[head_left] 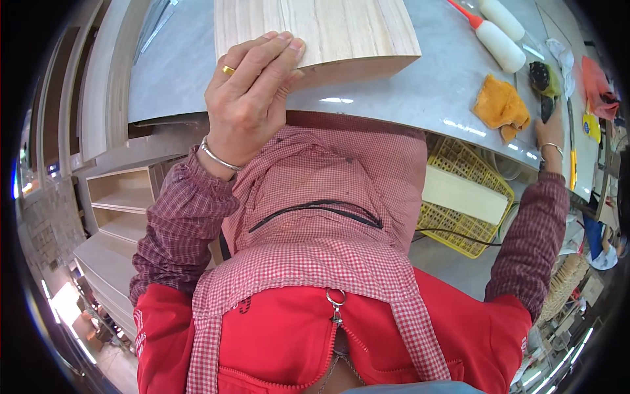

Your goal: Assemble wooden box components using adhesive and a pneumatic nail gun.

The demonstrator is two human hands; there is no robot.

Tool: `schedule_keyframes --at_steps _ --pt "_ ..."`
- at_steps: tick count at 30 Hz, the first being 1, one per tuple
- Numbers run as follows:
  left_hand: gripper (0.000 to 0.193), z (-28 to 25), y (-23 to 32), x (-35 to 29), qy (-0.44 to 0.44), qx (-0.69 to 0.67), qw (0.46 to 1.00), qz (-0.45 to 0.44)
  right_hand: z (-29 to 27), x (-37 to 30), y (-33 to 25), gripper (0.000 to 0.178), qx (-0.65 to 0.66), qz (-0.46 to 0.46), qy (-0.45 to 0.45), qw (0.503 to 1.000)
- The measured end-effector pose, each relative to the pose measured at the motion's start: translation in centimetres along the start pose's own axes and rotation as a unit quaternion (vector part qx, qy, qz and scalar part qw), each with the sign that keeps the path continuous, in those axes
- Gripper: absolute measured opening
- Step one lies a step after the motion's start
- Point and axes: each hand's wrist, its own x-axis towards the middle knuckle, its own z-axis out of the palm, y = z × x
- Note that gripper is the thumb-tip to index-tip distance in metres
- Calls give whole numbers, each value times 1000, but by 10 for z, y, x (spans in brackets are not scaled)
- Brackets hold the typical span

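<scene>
A pale wooden box or block (pixel 328 29) with visible grain stands on the grey-topped table. My left hand (pixel 249 92) holds its near left corner, fingers laid over the top face and thumb against the front side. Far off to the right, my right hand (pixel 551 131) is at the table's edge, its fingers closed about a black handle (pixel 546 108). Just beyond that handle is a black and yellow-green bundle (pixel 543 77); whether the two are joined I cannot tell. An orange cloth (pixel 502 106) lies crumpled to the left of this hand.
Two white squeeze bottles, one with a red nozzle (pixel 500 46), lie at the back right. Below the table's edge sits a yellow plastic crate (pixel 459 148) with a pale board (pixel 466 194) across it. Wooden boards (pixel 108 85) stand at the left, near a wooden shelf unit (pixel 121 190).
</scene>
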Motion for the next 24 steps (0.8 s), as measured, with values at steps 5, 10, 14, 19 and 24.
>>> schedule_keyframes --at_steps 5,10,14,19,24 --pt "35 -1 6 -1 -12 -5 1000 -20 -7 18 5 47 22 35 -33 999" --pt "35 8 2 0 10 -10 1000 -6 -67 -8 10 30 138 70 -135 979" --pt "33 10 0 -1 41 4 999 14 -168 -84 -60 19 460 109 -178 863" --pt "36 8 4 1 28 6 1000 -2 -240 -142 -143 15 551 42 -268 789" --pt "34 10 5 2 37 0 999 3 -255 -159 -181 19 569 24 -325 755"
